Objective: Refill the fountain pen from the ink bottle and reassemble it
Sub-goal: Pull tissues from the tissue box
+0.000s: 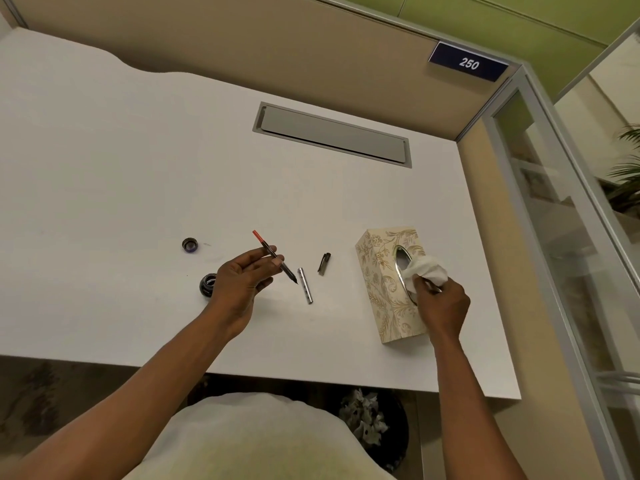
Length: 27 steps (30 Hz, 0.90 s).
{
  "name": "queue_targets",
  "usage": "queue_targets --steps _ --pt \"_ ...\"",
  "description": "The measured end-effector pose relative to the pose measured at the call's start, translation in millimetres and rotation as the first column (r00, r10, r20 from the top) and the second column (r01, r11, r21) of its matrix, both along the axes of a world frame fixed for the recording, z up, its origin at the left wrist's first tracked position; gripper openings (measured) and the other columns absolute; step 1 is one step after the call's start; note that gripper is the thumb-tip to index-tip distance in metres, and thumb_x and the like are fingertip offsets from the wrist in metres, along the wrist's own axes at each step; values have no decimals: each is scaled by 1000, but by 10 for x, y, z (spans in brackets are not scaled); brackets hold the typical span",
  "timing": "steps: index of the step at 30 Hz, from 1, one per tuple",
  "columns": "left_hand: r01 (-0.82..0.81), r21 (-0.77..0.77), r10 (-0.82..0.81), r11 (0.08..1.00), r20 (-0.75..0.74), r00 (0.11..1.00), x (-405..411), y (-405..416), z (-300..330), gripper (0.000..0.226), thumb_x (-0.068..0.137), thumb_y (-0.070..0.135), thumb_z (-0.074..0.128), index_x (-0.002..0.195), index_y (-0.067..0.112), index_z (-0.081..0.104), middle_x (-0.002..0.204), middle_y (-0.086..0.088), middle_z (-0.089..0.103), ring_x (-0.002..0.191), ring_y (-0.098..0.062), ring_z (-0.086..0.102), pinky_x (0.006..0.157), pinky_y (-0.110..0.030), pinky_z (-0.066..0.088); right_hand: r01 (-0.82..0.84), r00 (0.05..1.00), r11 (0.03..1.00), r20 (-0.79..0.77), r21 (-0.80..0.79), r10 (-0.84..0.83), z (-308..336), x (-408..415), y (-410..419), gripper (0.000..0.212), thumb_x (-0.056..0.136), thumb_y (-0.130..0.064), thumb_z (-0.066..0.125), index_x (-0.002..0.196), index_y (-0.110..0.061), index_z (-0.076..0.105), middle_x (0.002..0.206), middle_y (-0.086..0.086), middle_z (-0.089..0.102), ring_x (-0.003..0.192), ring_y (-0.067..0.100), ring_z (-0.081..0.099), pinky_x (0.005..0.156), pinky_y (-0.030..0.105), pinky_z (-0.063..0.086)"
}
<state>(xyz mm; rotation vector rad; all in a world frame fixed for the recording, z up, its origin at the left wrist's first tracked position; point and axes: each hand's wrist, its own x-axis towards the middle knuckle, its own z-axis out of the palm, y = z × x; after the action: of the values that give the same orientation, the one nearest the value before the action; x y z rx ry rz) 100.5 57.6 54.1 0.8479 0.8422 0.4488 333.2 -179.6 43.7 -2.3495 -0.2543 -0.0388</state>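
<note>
Left hand (242, 278) pinching pen (275, 257), nib pointing right toward right hand (441, 303) gripping tissue (427, 270).

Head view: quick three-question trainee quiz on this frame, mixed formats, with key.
1. True or false: the ink bottle is capped.
2. What does the right hand grip? A) silver barrel B) tissue C) pen cap
3. Fill in: the left hand holds the pen's ___ section.

Key: 1 false, its lid lies apart on the desk. 2 B, tissue at the tissue box. 3 nib section.
</note>
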Motion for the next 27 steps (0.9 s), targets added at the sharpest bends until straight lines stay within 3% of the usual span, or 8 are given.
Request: queue_targets --steps 5,11,14,17,21,25,27 --pt "-1 -11 1 1000 2 1000 -6 -19 -9 26 89 4 71 111 16 72 98 1 80 94 -10 75 106 -40 45 113 975 986 -206 126 -86 104 56 25 23 95 -24 65 105 -5 74 98 4 70 94 21 62 83 33 47" --pt "7 -10 -7 1000 -10 1000 -11 -28 -27 25 90 5 70 110 18 73 100 0 80 100 -14 73 106 -40 45 212 875 903 -484 373 -6 229 74 -26 16 96 -17 62 86 -14 73 89 6 70 87 22 64 74 32 48" --pt "6 -9 -6 1000 -13 1000 -2 -29 -24 25 89 5 71 111 18 73 100 0 80 105 -18 71 105 -39 46 264 810 817 -578 513 101 291 65 -92 12 96 -11 62 94 -11 74 88 3 73 84 18 67 71 29 53" --pt "6 -8 -6 1000 -14 1000 1 -34 -26 26 87 6 72 111 17 73 102 -1 79 112 -20 69 103 -38 46 260 765 746 -602 614 228 282 76 -183 17 100 -13 57 106 -11 72 95 2 76 89 16 71 76 27 57" --pt "12 -12 -12 1000 -20 1000 8 -46 -45 26 88 5 71 111 17 73 101 -1 80 115 -21 68 103 -38 46 326 721 627 -615 708 320 290 63 -273 30 101 -12 52 86 -16 78 96 2 78 95 17 72 85 31 61" --pt "10 -13 -11 1000 -23 1000 11 -57 -61 25 89 5 71 111 18 73 102 -2 80 116 -23 68 104 -39 46 351 701 516 -585 781 408 226 55 -312 20 89 -14 61 99 -11 78 112 7 75 120 24 65 105 35 51" --pt "8 -10 -9 1000 -25 1000 12 -64 -58 25 89 5 71 111 17 73 102 -2 80 117 -24 67 105 -40 45 368 693 453 -565 812 448 171 82 -343 28 82 -14 66 109 -6 72 119 10 71 132 29 56 108 38 49"
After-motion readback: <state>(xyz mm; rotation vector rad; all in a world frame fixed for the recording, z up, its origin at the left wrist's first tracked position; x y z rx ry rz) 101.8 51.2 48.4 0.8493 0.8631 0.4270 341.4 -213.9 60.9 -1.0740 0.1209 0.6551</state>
